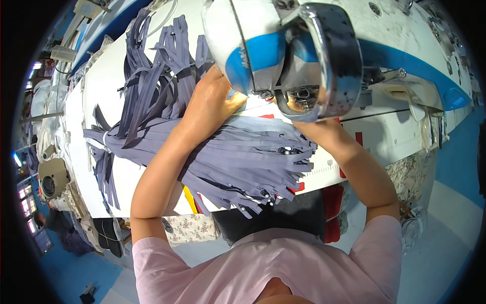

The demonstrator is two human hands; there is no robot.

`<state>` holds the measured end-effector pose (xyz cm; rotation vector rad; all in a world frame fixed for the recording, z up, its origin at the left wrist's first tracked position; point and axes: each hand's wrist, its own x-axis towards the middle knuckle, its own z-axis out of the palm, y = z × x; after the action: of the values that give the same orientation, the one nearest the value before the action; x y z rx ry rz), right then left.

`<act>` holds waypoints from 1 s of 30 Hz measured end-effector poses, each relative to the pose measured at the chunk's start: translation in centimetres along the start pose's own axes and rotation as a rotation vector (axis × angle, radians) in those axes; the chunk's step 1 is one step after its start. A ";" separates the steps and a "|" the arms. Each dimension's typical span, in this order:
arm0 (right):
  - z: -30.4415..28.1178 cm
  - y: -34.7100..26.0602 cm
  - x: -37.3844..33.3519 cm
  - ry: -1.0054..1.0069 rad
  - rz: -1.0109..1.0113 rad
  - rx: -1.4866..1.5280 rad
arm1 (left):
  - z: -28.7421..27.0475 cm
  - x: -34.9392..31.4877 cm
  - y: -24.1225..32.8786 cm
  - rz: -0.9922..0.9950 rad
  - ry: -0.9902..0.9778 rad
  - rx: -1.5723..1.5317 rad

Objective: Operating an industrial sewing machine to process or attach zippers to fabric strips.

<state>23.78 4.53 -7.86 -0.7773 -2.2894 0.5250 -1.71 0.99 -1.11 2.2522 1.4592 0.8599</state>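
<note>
Zippers (pixel 228 157) overhung the near edge of the surface (pixel 324 176); the left hand (pixel 213 99) curled beside the sewing machine (pixel 260 53), the right hand (pixel 318 129) was mostly hidden, both grips unclear.

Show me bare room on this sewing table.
White tabletop shows bare right of the right forearm, between ruler markings and sewing machine, save a red strip; another patch lies left of the upper gray zipper bundles. It is crowded around the left hand and across the front, where the large zipper bundle spreads.
</note>
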 end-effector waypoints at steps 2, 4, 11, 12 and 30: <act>0.7 0.9 -0.2 -0.007 -0.056 -0.031 | 0.0 0.0 0.0 0.015 0.000 -0.003; 1.4 1.7 -0.4 0.068 -0.131 -0.034 | 0.0 0.0 0.1 -0.005 -0.005 -0.048; 2.4 2.8 -1.7 -0.007 -0.040 -0.060 | 0.0 -0.1 0.1 0.053 0.020 0.037; 2.4 2.8 -1.8 -0.018 -0.037 -0.048 | 0.0 -0.1 0.1 0.054 0.017 0.039; -1.6 -0.7 0.1 -0.148 0.047 -0.291 | 0.1 0.0 0.3 0.047 0.045 0.028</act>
<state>24.57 4.33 -6.25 -0.9609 -2.5253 0.2795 -1.45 0.92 -0.99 2.3103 1.4516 0.9158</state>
